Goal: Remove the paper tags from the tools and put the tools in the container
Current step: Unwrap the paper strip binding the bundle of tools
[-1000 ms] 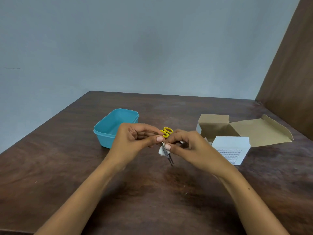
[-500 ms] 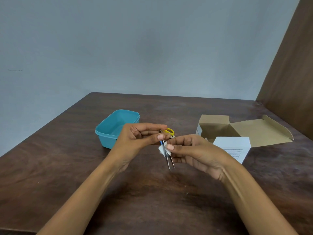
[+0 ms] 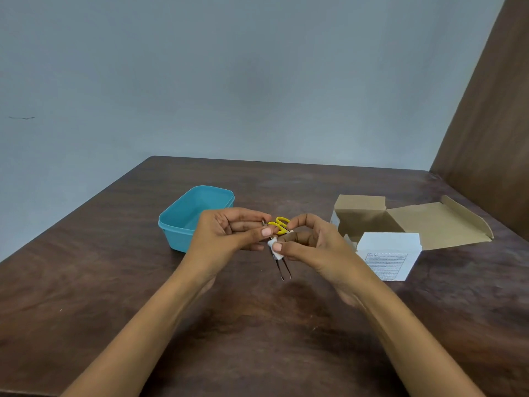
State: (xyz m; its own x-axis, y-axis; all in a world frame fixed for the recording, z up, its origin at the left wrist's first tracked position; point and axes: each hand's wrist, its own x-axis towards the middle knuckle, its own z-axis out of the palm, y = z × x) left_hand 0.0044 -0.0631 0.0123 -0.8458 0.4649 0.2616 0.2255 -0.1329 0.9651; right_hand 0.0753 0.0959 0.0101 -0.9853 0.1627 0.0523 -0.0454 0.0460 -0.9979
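Both hands meet mid-frame, raised above the brown table point(image 3: 120, 282).

Left hand point(image 3: 226, 233): fingers curled, thumb pressed toward the index finger, pinching the top end of the tools. Yellow-handled scissors point(image 3: 279, 224) poke out just right of its fingertips. A thin metal tool point(image 3: 282, 266), looks like tweezers, hangs down from the same pinch, its two tips pointing at the table, slightly spread. Can't tell whether the tips touch the surface.

Right hand point(image 3: 312, 245): thumb and index finger closed on a small white paper tag point(image 3: 275, 251), which sits on the tools just below the scissor handles. Other fingers loosely curled, index arched above.

Blue container point(image 3: 183, 222): left of centre, behind the left hand, open top; the visible part of the inside shows nothing in it.

Right side of frame: opened cardboard box point(image 3: 415, 224) with its flap laid out flat, and a white box point(image 3: 389, 253) with printed text standing in front of it. Both well apart from the container.
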